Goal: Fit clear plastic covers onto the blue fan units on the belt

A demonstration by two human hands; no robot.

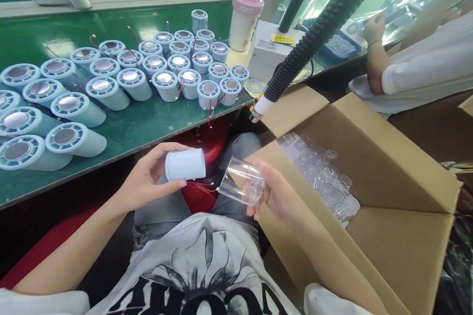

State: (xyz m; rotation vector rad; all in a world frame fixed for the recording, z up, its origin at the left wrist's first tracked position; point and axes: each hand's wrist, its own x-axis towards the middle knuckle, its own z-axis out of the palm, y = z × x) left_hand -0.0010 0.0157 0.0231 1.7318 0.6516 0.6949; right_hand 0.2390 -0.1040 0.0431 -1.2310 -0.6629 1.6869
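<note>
My left hand (pixel 150 177) grips a light-blue plastic cylinder (pixel 186 164), held on its side above my lap. Thin red wires (pixel 201 187) with a small white connector hang from beneath it. In my right hand (pixel 275 189) is a clear plastic cup (pixel 242 179), tilted, its wide end facing the cylinder. A gap separates the two pieces. On the green bench (pixel 155 123) stand several like blue cylinders (pixel 107 92) in rows, many showing a silver disc on top and red wires.
To my right, an opened cardboard box (pixel 402 241) holds several clear plastic pieces (pixel 328 177). A black flexible hose (pixel 314 34) slants down over the bench edge beside a white box (pixel 263 49). Behind stands a pink-lidded bottle (pixel 244 19). A co-worker's arm (pixel 377 59) shows at right.
</note>
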